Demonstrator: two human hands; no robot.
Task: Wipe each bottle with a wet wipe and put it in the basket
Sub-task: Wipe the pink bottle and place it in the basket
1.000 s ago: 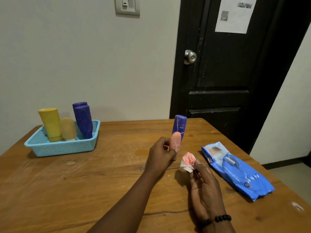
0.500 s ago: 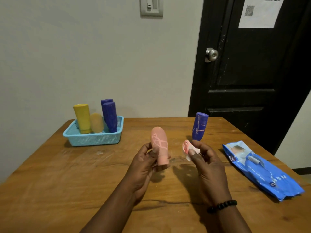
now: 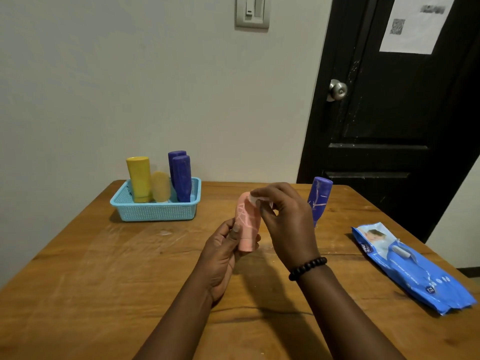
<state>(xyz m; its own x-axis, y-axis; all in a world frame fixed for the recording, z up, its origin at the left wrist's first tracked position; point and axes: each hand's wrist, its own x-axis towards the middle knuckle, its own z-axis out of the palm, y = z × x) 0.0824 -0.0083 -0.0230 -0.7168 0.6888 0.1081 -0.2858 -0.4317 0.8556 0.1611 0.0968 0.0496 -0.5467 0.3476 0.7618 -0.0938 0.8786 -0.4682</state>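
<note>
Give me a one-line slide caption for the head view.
Left hand holds pink bottle while right hand presses wet wipe to its top.

Two bare forearms were seen, with no sleeves reaching into view. A bracelet [image 3: 307, 268] of round, dark, glossy beads was worn on the right wrist. The left wrist was left bare. Both hands, left [image 3: 221, 255] and right [image 3: 285, 224], were ungloved and ringless.
</note>
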